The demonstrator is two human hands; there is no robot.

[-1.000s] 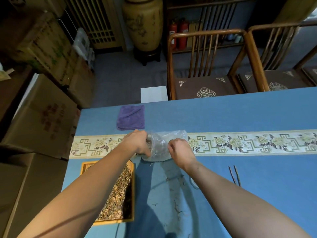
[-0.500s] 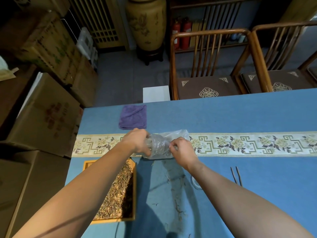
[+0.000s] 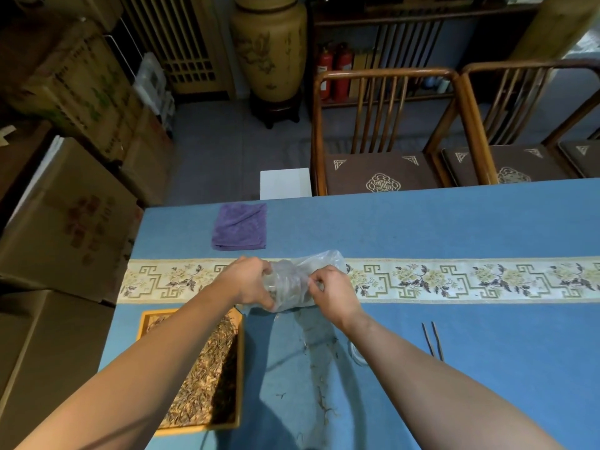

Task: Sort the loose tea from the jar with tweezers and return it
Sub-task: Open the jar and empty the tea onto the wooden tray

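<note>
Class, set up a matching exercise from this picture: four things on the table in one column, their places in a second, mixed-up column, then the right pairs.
Things
1. purple cloth
2. tweezers
3. tray of loose tea
4. clear plastic bag

Places
A. held between both hands, over the patterned runner
B. under the left forearm, near the table's left edge
C. far side of the runner, lying flat
D. right of the right forearm, on the blue cloth

Pairs: 1-C, 2-D, 3-B, 4-A

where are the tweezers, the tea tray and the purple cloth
tweezers (image 3: 432, 341), head view, on the middle of the two thin prongs
tea tray (image 3: 241, 368), head view, on its right wooden rim
purple cloth (image 3: 239, 226), head view, on the middle of the folded fabric
</note>
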